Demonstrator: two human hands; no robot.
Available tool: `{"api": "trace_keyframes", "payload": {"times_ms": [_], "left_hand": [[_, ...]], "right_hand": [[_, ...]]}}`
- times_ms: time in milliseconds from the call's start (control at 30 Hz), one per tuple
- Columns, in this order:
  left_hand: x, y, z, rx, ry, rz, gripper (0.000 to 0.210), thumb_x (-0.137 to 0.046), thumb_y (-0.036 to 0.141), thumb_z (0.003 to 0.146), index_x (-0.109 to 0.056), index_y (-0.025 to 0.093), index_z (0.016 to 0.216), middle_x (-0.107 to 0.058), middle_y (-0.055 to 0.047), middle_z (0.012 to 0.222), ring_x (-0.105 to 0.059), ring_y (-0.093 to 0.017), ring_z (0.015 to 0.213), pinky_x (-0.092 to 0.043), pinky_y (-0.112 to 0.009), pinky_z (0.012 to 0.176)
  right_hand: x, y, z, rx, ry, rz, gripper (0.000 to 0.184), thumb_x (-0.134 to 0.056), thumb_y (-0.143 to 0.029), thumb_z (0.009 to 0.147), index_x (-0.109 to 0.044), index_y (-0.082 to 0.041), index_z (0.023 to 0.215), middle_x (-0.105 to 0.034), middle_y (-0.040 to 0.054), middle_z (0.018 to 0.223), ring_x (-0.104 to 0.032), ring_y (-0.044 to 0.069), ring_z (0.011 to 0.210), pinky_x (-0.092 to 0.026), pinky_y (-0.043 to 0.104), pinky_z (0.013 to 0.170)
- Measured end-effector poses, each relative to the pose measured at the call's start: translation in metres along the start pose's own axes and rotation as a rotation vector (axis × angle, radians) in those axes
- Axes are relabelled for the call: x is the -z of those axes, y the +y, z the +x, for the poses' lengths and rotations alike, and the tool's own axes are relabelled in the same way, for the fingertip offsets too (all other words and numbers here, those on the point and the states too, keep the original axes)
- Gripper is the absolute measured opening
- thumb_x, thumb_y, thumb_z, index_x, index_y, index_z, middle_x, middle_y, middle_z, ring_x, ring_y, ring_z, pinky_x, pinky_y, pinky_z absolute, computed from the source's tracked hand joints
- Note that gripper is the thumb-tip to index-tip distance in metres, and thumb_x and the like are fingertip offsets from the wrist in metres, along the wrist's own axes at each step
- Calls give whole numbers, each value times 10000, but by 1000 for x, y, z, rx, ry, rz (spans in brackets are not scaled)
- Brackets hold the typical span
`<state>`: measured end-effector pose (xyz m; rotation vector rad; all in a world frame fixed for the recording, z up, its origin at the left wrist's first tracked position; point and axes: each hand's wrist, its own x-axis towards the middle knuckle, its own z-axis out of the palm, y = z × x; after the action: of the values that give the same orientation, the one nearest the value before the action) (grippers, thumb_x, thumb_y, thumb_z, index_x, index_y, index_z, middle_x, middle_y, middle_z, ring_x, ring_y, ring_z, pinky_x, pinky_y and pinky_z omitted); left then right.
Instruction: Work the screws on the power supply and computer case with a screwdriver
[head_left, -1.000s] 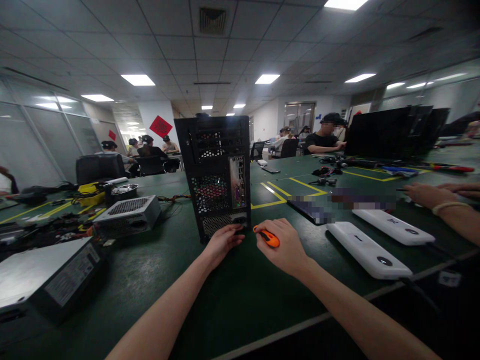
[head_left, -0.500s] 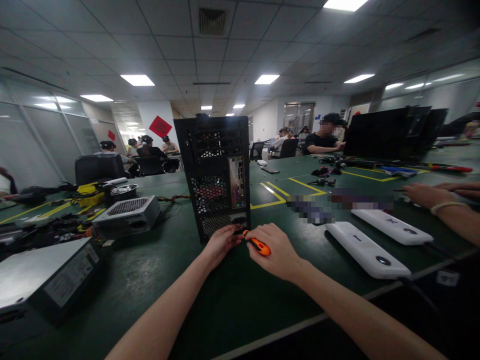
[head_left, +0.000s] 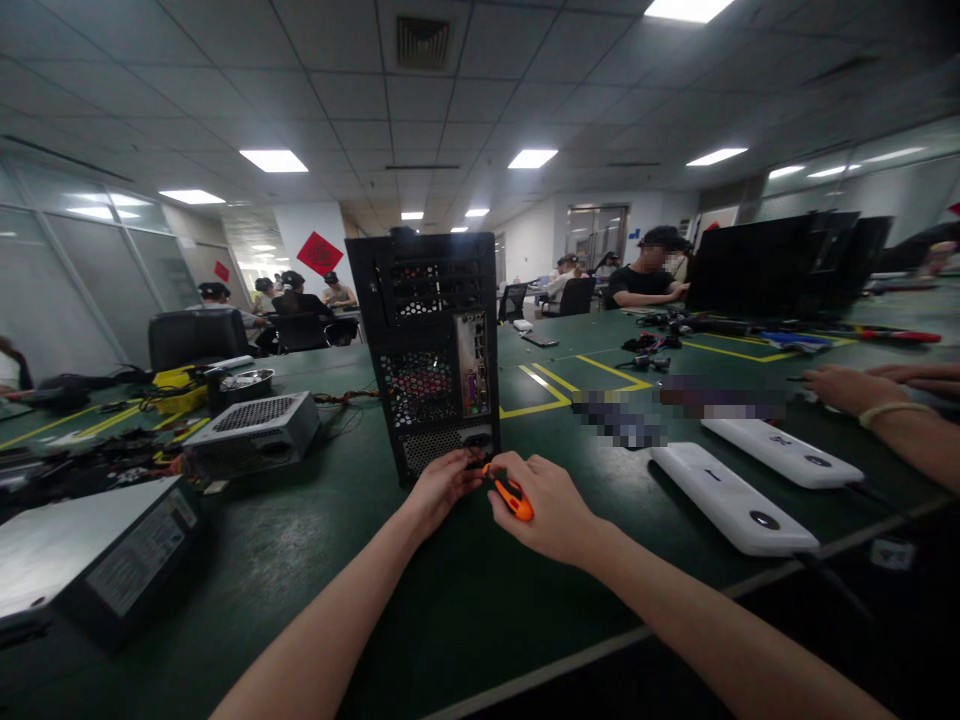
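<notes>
A black computer case stands upright on the green table, its rear panel with vents and ports facing me. In my right hand is a screwdriver with an orange and black handle, its front end pointing at the case's lower right corner. My left hand is at the case's bottom edge, fingertips pinched together close to the screwdriver's front end. What lies between those fingertips is too small to make out. The screwdriver's tip is hidden by the fingers.
Two metal power supplies, one vented and one nearer, lie left of the case. White power banks with cables rest to the right. A co-worker's hand is at the far right. Black monitors stand behind.
My right hand has turned slightly, and the screwdriver handle has tilted steeper and shifted a little left. My left hand stays at the case's bottom edge.
</notes>
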<state>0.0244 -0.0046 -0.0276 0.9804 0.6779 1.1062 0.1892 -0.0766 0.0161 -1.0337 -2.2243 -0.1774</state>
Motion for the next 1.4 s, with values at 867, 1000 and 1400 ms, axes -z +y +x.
{"api": "trace_keyframes", "payload": {"times_ms": [867,1000,1400], "left_hand": [[-2,2,-2,2,-10,4,129,-549,155,754,-610,100,854,-639,-99,875,-608,-128,729,-461,-231,677],[-2,1,-1,1,-5,16,138,-551,157,752,-611,95,859,-633,-110,911,-607,-132,733,-464,-239,683],[-5,4,-3,6,12,28,116,-541,145,755,-613,94,830,-634,-114,913,-606,-134,728,-464,-238,677]], "right_hand": [[5,-1,1,-44,-17,100,141,-448,-246,804,-486,-184,925,-561,11,795,-480,134,688,-328,281,694],[4,0,1,46,-38,23,93,-510,-178,713,-526,-191,803,-527,12,759,-465,147,724,-313,291,695],[4,1,0,65,-73,5,119,-521,-173,704,-526,-195,821,-529,11,771,-468,144,727,-318,293,704]]}}
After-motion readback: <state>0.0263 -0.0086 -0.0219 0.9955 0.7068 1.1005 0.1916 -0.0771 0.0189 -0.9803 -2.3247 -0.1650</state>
